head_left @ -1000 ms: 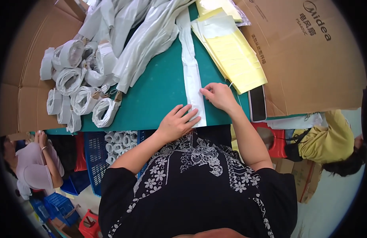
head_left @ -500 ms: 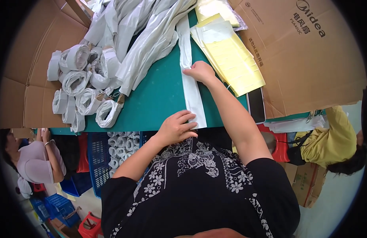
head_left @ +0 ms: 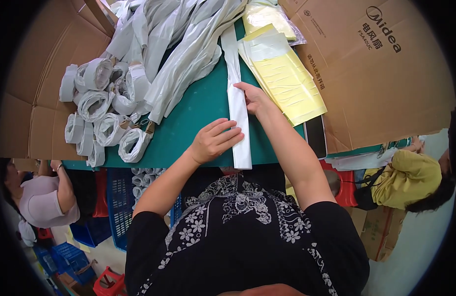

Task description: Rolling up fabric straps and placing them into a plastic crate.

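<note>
A long, flat white strip (head_left: 242,155) runs away from me over the green table, its near end at the front edge. I cannot tell if it is cloth or plastic film. My right hand (head_left: 256,97) pinches the strip's right edge partway along, thumb on top and the other fingers partly hidden. Closer to me, my left hand (head_left: 214,141) is open, fingers stretched out, with the fingertips on the strip's left side. Many similar white strips (head_left: 183,64) lie in a loose bundle at the far left of it.
Rolled white strips (head_left: 109,129), some with metal clips, are heaped on the left by a cardboard box (head_left: 38,93). Yellow-backed sheets (head_left: 287,74) and a dark flat device (head_left: 315,137) lie right, beside another cardboard box (head_left: 381,89). A blue basket (head_left: 118,207) stands below. Two people sit nearby.
My left hand has moved away from the table edge, up along the strip, onto its left side. My right hand has shifted slightly nearer and right. The strip's near end sits a little closer to me.
</note>
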{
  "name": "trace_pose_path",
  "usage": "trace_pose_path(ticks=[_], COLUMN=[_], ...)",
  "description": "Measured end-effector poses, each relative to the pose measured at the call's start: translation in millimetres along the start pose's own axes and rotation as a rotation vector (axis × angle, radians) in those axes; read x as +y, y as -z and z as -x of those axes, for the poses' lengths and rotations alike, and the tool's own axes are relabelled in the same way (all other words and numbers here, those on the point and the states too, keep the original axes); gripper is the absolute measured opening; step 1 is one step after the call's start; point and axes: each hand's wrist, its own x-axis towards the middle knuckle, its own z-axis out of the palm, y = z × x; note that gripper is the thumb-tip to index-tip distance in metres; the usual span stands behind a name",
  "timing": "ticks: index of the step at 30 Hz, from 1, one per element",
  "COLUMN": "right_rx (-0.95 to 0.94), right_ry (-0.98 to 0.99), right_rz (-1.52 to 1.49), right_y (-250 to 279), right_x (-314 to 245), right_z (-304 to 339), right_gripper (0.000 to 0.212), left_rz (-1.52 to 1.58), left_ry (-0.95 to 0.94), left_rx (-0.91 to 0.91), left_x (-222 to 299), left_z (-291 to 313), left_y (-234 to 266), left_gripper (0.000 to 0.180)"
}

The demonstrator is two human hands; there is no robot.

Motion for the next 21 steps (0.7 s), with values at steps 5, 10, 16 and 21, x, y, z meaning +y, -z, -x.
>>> trace_pose_path(ticks=[5,10,16,21], right_rx=[0.062,0.120,-0.041,-0.060], right_ry=[0.132,0.107,0.039,0.314], right_rz=[0.091,0.008,-0.046,0.236], right_y=[3,-12,7,5], right_x=[24,52,65,63], right_z=[21,65,75,83], right_gripper=[0.029,0.032,0.025,0.022], left_rz=[0.101,0.169,0.335,0.450], left_ry=[-0.019,-0.044,0.140,0.331], left_rx=[-0.033,0.036,0.192,0.212], left_x=[19,47,67,83], left_z=[1,9,17,39], left_y=[1,5,22,20], left_gripper=[0.023,0.021,0.022,0.023])
